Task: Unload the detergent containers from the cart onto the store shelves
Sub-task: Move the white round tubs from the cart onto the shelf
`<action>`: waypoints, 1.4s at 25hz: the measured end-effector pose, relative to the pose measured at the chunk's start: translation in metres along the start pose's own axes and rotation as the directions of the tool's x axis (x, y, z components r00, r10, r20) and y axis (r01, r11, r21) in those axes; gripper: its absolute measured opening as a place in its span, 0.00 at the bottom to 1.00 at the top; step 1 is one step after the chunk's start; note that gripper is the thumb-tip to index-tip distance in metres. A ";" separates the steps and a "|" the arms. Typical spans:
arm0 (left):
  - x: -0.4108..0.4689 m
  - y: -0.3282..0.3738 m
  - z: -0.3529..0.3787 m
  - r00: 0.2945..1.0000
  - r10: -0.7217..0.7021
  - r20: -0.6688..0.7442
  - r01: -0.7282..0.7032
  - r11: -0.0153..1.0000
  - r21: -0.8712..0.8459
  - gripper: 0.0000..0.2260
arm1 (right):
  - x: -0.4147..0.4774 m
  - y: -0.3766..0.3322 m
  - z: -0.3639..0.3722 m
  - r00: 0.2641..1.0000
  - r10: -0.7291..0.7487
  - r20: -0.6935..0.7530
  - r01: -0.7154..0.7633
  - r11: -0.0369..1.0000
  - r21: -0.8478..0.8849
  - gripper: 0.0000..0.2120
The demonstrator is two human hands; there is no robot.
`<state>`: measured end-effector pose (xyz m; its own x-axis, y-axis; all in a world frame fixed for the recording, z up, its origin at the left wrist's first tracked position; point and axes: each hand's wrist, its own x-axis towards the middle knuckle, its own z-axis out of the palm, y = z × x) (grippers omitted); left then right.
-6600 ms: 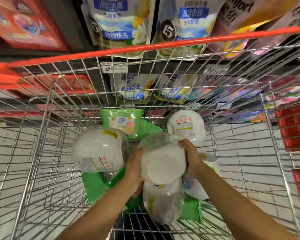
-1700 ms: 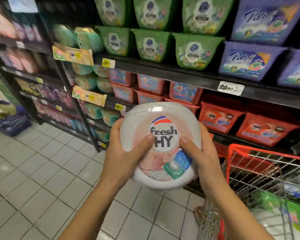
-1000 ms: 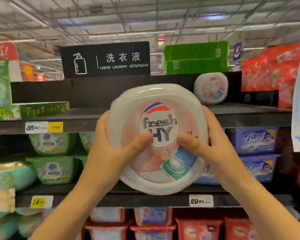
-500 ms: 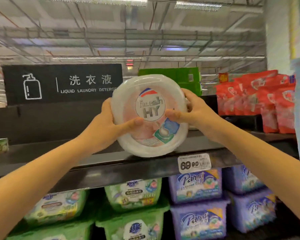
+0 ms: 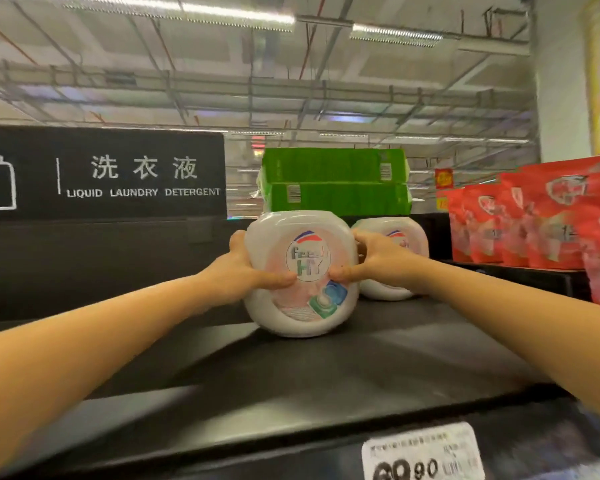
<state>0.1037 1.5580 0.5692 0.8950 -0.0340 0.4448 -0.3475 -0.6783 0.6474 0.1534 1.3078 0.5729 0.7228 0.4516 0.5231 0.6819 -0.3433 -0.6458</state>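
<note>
A round white detergent tub (image 5: 300,306) with a pink "fresh HY" label stands on its edge on the black top shelf (image 5: 291,382), label facing me. My left hand (image 5: 246,271) grips its left side with the thumb across the label. My right hand (image 5: 378,265) grips its right side, thumb on the label too. A second identical tub (image 5: 409,237) stands just behind and to the right, partly hidden by my right hand. The cart is out of view.
Green boxes (image 5: 336,180) are stacked behind the tubs. Red refill pouches (image 5: 534,220) line the shelf at the right. A black "Liquid Laundry Detergent" sign (image 5: 118,174) stands at the back left. A price tag (image 5: 423,452) hangs on the shelf's front edge.
Both hands have carried the tub from the cart up to the top shelf and pushed it forward. It now rests on the shelf beside the second tub.
</note>
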 end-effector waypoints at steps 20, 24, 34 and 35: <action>0.106 -0.037 0.032 0.956 -0.156 -0.247 0.220 0.940 0.260 0.36 | 0.094 0.054 0.022 0.958 0.037 -0.284 -0.188 0.831 -0.524 0.39; 0.102 -0.038 0.033 0.968 -0.141 -0.208 0.197 0.940 0.278 0.35 | 0.089 0.053 0.024 0.953 0.041 -0.300 -0.198 0.835 -0.513 0.39; 0.026 -0.010 0.001 0.999 -0.006 -0.036 0.013 0.982 0.190 0.08 | 0.011 -0.010 -0.010 0.971 0.001 -0.240 -0.103 0.904 -0.415 0.07; 0.011 0.001 -0.002 0.997 0.060 -0.058 -0.050 0.988 0.146 0.07 | -0.008 -0.020 -0.010 0.971 -0.015 -0.239 -0.085 0.910 -0.405 0.06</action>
<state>0.1130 1.5584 0.5753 0.8549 -0.0313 0.5179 -0.3474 -0.7759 0.5265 0.1355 1.3030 0.5869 0.7181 0.2472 0.6505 0.6045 -0.6847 -0.4072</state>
